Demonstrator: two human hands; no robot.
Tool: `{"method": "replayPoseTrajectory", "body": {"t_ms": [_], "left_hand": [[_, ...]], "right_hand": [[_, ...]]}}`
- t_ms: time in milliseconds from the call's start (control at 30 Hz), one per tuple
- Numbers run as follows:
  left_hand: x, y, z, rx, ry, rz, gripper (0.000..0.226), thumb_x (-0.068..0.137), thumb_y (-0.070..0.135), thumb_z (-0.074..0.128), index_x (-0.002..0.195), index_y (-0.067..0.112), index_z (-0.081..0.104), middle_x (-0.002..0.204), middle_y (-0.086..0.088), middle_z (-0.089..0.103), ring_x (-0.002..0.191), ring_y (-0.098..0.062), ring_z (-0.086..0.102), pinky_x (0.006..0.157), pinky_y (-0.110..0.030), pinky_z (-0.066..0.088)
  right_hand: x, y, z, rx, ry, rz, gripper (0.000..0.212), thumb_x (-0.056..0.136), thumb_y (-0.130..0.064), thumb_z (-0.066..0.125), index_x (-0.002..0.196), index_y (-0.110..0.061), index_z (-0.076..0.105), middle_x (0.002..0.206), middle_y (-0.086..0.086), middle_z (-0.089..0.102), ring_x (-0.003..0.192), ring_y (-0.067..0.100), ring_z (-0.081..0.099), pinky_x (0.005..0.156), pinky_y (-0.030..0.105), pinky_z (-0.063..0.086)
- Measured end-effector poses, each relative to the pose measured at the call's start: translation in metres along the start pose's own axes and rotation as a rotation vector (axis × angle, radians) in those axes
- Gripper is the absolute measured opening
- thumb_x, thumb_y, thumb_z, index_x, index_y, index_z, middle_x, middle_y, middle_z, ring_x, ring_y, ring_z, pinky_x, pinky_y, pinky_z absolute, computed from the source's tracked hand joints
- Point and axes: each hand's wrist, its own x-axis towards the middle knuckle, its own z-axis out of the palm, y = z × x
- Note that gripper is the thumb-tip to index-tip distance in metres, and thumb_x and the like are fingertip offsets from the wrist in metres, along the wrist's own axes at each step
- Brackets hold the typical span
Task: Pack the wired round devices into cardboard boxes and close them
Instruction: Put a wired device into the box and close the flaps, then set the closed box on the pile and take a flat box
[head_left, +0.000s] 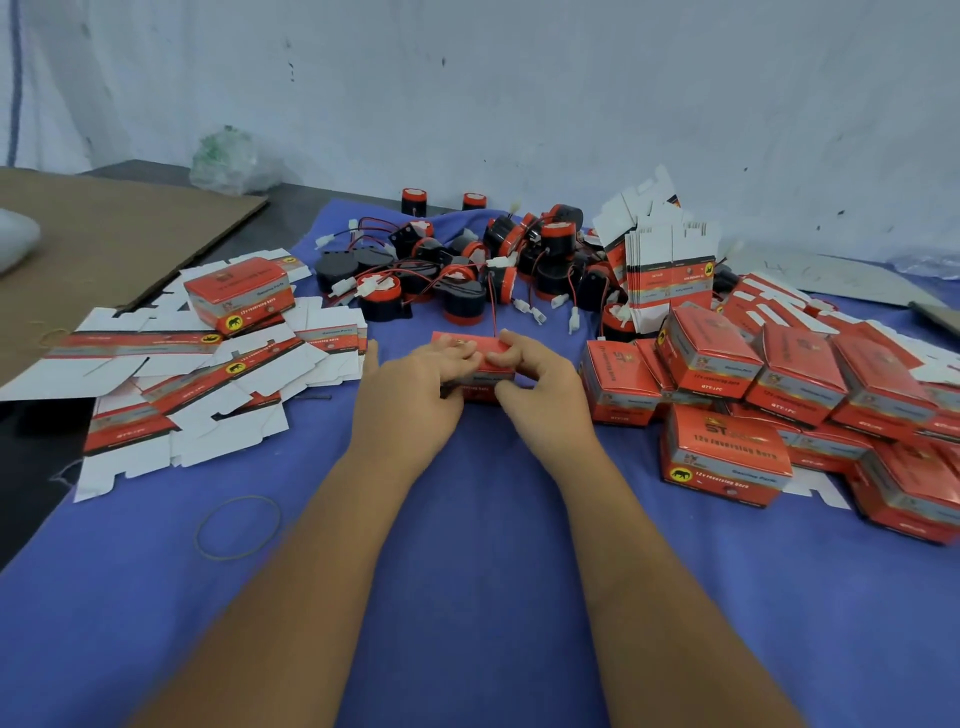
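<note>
**Hands closing one red box at table centre**

Cardboard sheet (104, 234) is lying at far left, with a plastic bag (231, 161) sitting behind it. Flat unfolded cartons (208, 384) are spreading over the left of the blue cloth (467, 597), one assembled box (240, 299) resting on top of them. A rubber band (239, 527) is lying near the front. At centre, the left hand (410, 400) and right hand (540, 389) are both gripping a red box (478, 358), fingers curled over its top, a red wire running out of it toward the pile of wired round devices (467, 265) behind. Upright carton blanks (670, 270) are standing right of that pile. Closed boxes (789, 410) are piling at right.
</note>
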Motion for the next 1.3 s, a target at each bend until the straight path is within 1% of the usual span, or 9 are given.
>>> {"method": "replayPoseTrajectory", "body": {"t_ms": [167,333,433,533,767,867,967,1133,1300], "left_hand": [[-0.001,-0.006,0.001,-0.120,0.146,0.099,0.053,0.083,0.010,0.072,0.133,0.024,0.061,0.145,0.004,0.052,0.136,-0.017,0.042,0.107,-0.020,0.029],[0.004,-0.014,-0.002,-0.556,-0.002,-0.308,0.105,0.082,0.021,0.078,0.158,0.026,0.006,0.141,0.014,0.039,0.125,0.001,0.044,0.085,-0.004,0.034],[0.008,-0.018,-0.008,-0.532,-0.006,-0.341,0.085,0.080,0.024,0.079,0.151,0.020,0.033,0.137,0.007,0.047,0.120,-0.007,0.048,0.092,-0.016,0.036],[0.007,-0.021,-0.013,-0.501,0.014,-0.353,0.065,0.073,0.027,0.085,0.130,0.021,0.054,0.119,0.006,0.061,0.105,-0.005,0.058,0.078,-0.011,0.041],[0.035,-0.040,-0.063,-0.471,0.244,-0.494,0.059,0.068,0.041,0.086,0.117,0.019,0.061,0.098,0.012,0.063,0.083,0.001,0.059,0.061,-0.016,0.042],[0.046,-0.062,-0.090,-0.292,0.428,-0.576,0.077,0.071,0.039,0.083,0.136,0.017,0.048,0.124,-0.001,0.060,0.110,-0.019,0.057,0.088,-0.031,0.047],[0.040,-0.074,-0.097,0.093,0.495,-0.696,0.101,0.074,0.033,0.079,0.154,0.020,0.019,0.153,-0.018,0.029,0.140,-0.036,0.025,0.112,-0.049,0.026],[0.026,-0.063,-0.066,0.245,0.221,-0.406,0.034,0.083,0.024,0.058,0.115,0.026,0.067,0.124,-0.007,0.061,0.112,-0.036,0.053,0.094,-0.044,0.045],[0.017,-0.057,-0.040,0.471,-0.218,-0.426,0.055,0.087,0.055,0.054,0.135,0.029,0.052,0.147,-0.001,0.045,0.140,-0.026,0.032,0.116,-0.050,0.021]], "right_hand": [[-0.003,-0.002,0.000,-0.028,-0.018,-0.059,0.024,0.084,-0.003,0.072,0.087,-0.023,0.059,0.134,-0.008,0.052,0.121,0.012,0.053,0.097,0.025,0.048],[-0.002,-0.008,0.006,0.081,-0.029,-0.049,0.023,0.084,0.003,0.069,0.087,-0.019,0.062,0.129,-0.007,0.056,0.113,0.011,0.058,0.076,0.010,0.049],[-0.002,-0.012,0.007,0.161,-0.037,-0.067,0.032,0.087,0.003,0.065,0.102,-0.025,0.061,0.117,-0.015,0.060,0.109,0.009,0.061,0.080,0.015,0.051],[-0.002,-0.012,0.008,0.131,-0.053,-0.020,0.050,0.090,0.000,0.062,0.129,-0.031,0.050,0.129,-0.016,0.053,0.113,0.007,0.057,0.083,0.011,0.050],[-0.003,-0.011,0.010,0.064,-0.084,0.100,0.051,0.096,-0.015,0.059,0.140,-0.036,0.042,0.137,-0.017,0.044,0.100,-0.005,0.056,0.072,0.014,0.045],[-0.002,-0.011,0.010,0.056,-0.077,0.113,0.046,0.096,-0.016,0.060,0.135,-0.035,0.047,0.133,-0.016,0.047,0.099,0.002,0.058,0.077,0.018,0.045],[-0.001,-0.011,0.010,0.042,-0.079,0.124,0.040,0.096,-0.016,0.059,0.131,-0.033,0.050,0.129,-0.015,0.049,0.100,0.005,0.058,0.078,0.017,0.043],[-0.002,-0.008,0.011,-0.035,-0.094,0.117,0.032,0.097,-0.018,0.058,0.125,-0.034,0.052,0.121,-0.017,0.050,0.091,0.001,0.057,0.065,0.007,0.045],[-0.004,-0.006,0.013,-0.079,-0.100,0.075,0.030,0.095,-0.016,0.059,0.122,-0.029,0.055,0.114,-0.013,0.053,0.086,0.000,0.054,0.064,0.001,0.041]]}}
